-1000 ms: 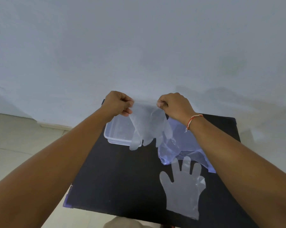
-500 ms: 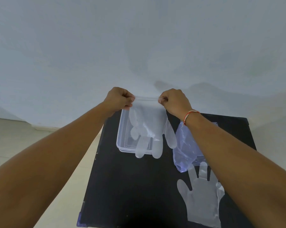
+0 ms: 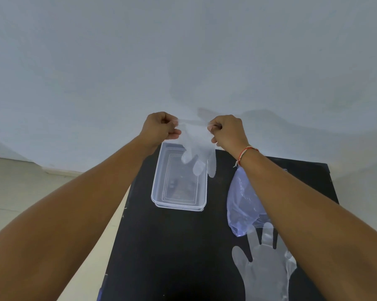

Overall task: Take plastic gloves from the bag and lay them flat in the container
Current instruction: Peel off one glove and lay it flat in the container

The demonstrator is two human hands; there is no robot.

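Observation:
A clear plastic glove (image 3: 197, 148) hangs fingers-down, stretched by its cuff between my left hand (image 3: 160, 129) and my right hand (image 3: 227, 132). Both hands pinch the cuff above the far end of a clear rectangular container (image 3: 159, 187) on the black table (image 3: 172, 246). The glove's fingertips dangle over the container's far right part. A bluish plastic bag (image 3: 242, 205) lies to the right of the container, partly under my right forearm. A second clear glove (image 3: 265, 263) lies flat on the table, near right.
The black table stands against a pale wall (image 3: 183, 61). Beige floor (image 3: 20, 192) shows to the left of the table. A red and white thread band (image 3: 245, 153) circles my right wrist.
Both hands have carried the hanging glove farther away, over the container's far end. The view has tilted, so container, bag and flat glove now sit lower and show more fully.

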